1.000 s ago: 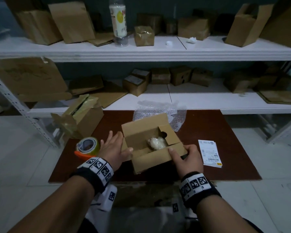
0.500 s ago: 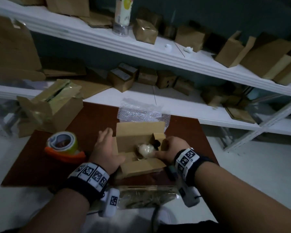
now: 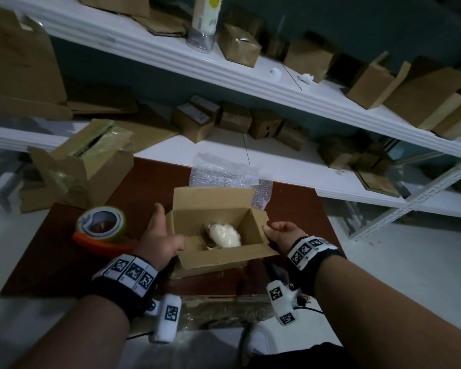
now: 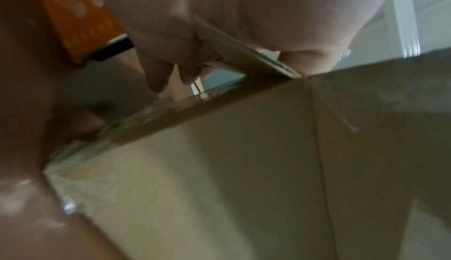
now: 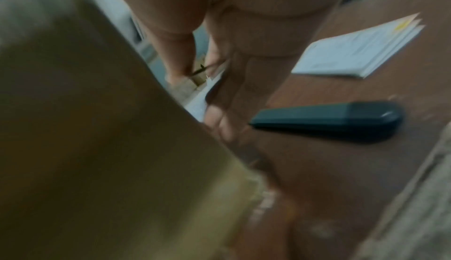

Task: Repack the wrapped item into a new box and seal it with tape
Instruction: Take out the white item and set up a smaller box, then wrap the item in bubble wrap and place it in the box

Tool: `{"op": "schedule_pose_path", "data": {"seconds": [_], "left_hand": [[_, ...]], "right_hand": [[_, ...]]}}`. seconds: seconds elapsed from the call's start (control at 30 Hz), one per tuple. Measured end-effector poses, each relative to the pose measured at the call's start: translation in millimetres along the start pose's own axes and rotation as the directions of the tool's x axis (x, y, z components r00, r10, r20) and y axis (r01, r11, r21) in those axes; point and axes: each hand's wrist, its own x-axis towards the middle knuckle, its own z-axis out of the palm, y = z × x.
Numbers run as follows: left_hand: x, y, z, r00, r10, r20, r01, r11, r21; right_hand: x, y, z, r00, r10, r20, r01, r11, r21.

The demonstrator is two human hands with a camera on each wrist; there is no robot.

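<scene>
On the dark reddish-brown table (image 3: 64, 262) stands a small open brown cardboard box (image 3: 218, 258), and everything else is placed here relative to it. The left hand (image 3: 160, 239) grips the box's left side flap, thumb on one face and fingers on the other, as the left wrist view shows. The right hand (image 3: 284, 234) is against the box's right side, fingers reaching down along the wall and thumb near the right flap; whether it truly clamps the cardboard cannot be told. Inside the box, on its bottom, lies the white wrapped item (image 3: 224, 235). Right of the box, a dark blue-black handle-shaped tool (image 5: 327, 121) lies on the table, with a stack of white printed slips (image 5: 358, 50) beyond it. Left of the box sits a tape roll in an orange dispenser (image 3: 101, 227). Just behind the box lies a clear bubble wrap sheet (image 3: 224, 174). Farther back on the left stands a larger taped cardboard box (image 3: 83, 166) with open flaps. Beyond are white shelves (image 3: 290, 161) carrying more cartons.
</scene>
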Motion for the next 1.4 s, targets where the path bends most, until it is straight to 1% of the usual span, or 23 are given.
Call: {"op": "schedule_pose_path", "data": {"seconds": [0.03, 0.07, 0.1, 0.23, 0.37, 0.4, 0.47, 0.5, 0.53, 0.6, 0.67, 0.8, 0.87, 0.93, 1.03, 1.13, 1.2, 1.3, 1.37, 1.4], "left_hand": [[2, -4, 1, 1.000, 0.018, 0.010, -0.018, 0.999, -0.030], [3, -5, 2, 0.999, 0.037, 0.017, -0.036, 0.998, -0.054], [-1, -3, 4, 0.998, 0.054, 0.021, -0.052, 0.996, -0.071], [-12, 11, 10, 0.996, 0.083, -0.032, -0.083, 0.996, -0.013], [-11, 18, -3, 0.985, 0.072, -0.160, -0.069, 0.997, 0.023], [-11, 20, -6, 0.984, 0.073, -0.162, -0.068, 0.997, 0.037], [-14, 23, -10, 0.978, 0.107, -0.177, -0.086, 0.989, 0.123], [-15, 23, -11, 0.973, 0.133, -0.188, -0.099, 0.978, 0.182], [-15, 22, -12, 0.966, 0.167, -0.197, -0.119, 0.965, 0.236], [-16, 20, -15, 0.952, 0.228, -0.205, -0.160, 0.940, 0.302], [-17, 21, -17, 0.943, 0.267, -0.200, -0.190, 0.923, 0.334], [-18, 27, -23, 0.929, 0.287, -0.233, -0.187, 0.909, 0.374], [-17, 29, -28, 0.924, 0.299, -0.237, -0.184, 0.893, 0.410], [-16, 30, -33, 0.924, 0.300, -0.239, -0.186, 0.895, 0.406], [-13, 33, -38, 0.931, 0.282, -0.232, -0.196, 0.922, 0.333], [-8, 34, -45, 0.952, 0.211, -0.223, -0.160, 0.961, 0.225], [-5, 37, -49, 0.966, 0.158, -0.205, -0.130, 0.981, 0.141], [2, 38, -50, 0.972, 0.100, -0.213, -0.092, 0.995, 0.048], [4, 41, -48, 0.970, 0.099, -0.222, -0.097, 0.995, 0.021], [4, 42, -49, 0.969, 0.098, -0.225, -0.101, 0.995, -0.004]], "right_hand": [[2, 4, 2, 0.997, -0.064, -0.044, 0.059, 0.992, -0.114], [4, 8, 3, 0.993, -0.112, -0.043, 0.102, 0.978, -0.183], [5, 9, 4, 0.990, -0.138, -0.022, 0.131, 0.969, -0.208], [5, 7, 7, 0.991, -0.126, 0.044, 0.133, 0.924, -0.359], [-1, 1, 10, 0.987, -0.134, 0.089, 0.158, 0.909, -0.385], [-5, -2, 7, 0.982, -0.153, 0.112, 0.186, 0.889, -0.419], [-10, -15, -3, 0.961, -0.236, 0.142, 0.275, 0.799, -0.534], [-11, -21, -9, 0.951, -0.278, 0.138, 0.307, 0.776, -0.551], [-12, -27, -14, 0.939, -0.316, 0.136, 0.339, 0.775, -0.534], [-11, -38, -22, 0.923, -0.366, 0.114, 0.376, 0.803, -0.462], [-7, -49, -25, 0.925, -0.371, 0.085, 0.374, 0.842, -0.389], [15, -67, -24, 0.952, -0.307, 0.008, 0.293, 0.900, -0.322], [31, -71, -19, 0.969, -0.246, -0.021, 0.230, 0.931, -0.284], [46, -74, -13, 0.987, -0.159, -0.034, 0.147, 0.962, -0.228], [75, -78, -4, 1.000, -0.004, 0.001, 0.004, 0.992, -0.124], [103, -79, 3, 0.996, 0.077, 0.039, -0.070, 0.984, -0.167], [113, -79, 6, 0.993, 0.101, 0.068, -0.088, 0.981, -0.170], [130, -69, 9, 0.975, 0.153, 0.161, -0.122, 0.975, -0.186], [140, -64, 10, 0.977, 0.141, 0.159, -0.108, 0.975, -0.196], [139, -64, 11, 0.980, 0.131, 0.147, -0.106, 0.981, -0.162]]}}
